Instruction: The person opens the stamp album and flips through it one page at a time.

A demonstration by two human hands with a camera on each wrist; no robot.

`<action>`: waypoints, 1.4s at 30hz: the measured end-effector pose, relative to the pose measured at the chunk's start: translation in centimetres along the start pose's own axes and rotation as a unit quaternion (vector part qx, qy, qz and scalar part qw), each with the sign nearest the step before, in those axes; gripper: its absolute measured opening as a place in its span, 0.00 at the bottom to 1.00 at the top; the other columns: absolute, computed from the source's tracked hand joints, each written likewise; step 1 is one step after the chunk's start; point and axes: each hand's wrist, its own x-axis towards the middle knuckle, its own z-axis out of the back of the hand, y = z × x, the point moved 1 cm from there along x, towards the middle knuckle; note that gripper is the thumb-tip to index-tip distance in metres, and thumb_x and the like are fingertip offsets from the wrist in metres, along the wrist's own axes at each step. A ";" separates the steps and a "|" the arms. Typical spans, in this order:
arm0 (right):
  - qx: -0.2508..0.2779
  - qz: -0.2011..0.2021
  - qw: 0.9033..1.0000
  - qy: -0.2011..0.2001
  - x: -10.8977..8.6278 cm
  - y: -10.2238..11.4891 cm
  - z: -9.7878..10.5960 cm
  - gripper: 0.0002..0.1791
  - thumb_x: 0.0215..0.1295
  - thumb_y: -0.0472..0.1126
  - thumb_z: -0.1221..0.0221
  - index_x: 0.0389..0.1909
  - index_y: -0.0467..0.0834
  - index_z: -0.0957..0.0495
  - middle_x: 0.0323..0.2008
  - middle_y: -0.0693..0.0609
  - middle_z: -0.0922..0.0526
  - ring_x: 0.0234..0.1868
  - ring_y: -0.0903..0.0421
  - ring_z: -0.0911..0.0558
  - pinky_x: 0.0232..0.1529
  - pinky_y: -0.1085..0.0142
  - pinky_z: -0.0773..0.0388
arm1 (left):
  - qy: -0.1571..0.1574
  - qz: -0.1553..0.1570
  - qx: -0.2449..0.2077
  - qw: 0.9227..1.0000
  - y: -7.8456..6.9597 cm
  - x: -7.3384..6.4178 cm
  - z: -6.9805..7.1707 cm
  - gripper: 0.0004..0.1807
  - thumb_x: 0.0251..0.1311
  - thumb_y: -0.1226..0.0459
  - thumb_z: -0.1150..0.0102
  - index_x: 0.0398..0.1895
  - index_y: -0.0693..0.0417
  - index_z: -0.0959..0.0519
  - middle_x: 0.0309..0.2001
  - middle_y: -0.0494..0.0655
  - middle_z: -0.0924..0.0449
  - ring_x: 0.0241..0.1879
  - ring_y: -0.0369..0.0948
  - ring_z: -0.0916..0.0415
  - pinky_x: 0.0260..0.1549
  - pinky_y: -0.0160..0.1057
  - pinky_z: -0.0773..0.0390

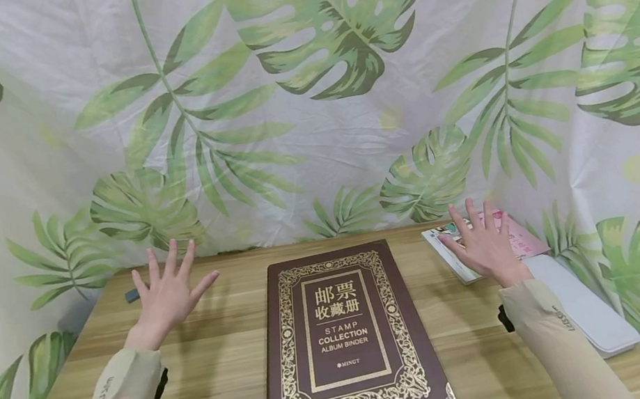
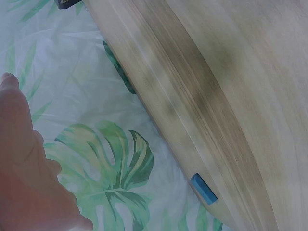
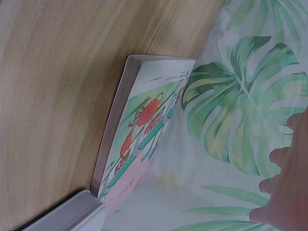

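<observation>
A dark maroon stamp album binder (image 1: 347, 343) with gold ornament lies closed at the middle of the wooden table. My left hand (image 1: 167, 295) is held up to its left, fingers spread and straight, touching nothing. On the other side my right hand (image 1: 486, 242) is raised the same way, palm away from me, with nothing in it. Behind the right hand lies a booklet (image 3: 139, 125) with a red crab printed on its cover. Each wrist view shows only part of its hand, at the edge of the picture.
A small blue block (image 2: 204, 189) lies near the table's far left edge. A white flat case (image 1: 585, 303) sits at the right edge, beside the booklet. Behind the table (image 1: 224, 385) hangs a leaf-patterned cloth (image 1: 338, 154).
</observation>
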 end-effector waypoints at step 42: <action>0.065 0.087 0.994 0.010 -1.8 4.0 -0.3 0.44 0.75 0.61 0.53 0.77 0.35 0.50 0.75 0.30 0.46 0.75 0.28 0.45 0.72 0.36 0.45 | 0.010 -0.082 -0.034 0.996 -4.6 -3.2 -2.0 0.49 0.68 0.38 0.51 0.81 0.44 0.61 0.81 0.58 0.66 0.77 0.69 0.74 0.66 0.78 0.70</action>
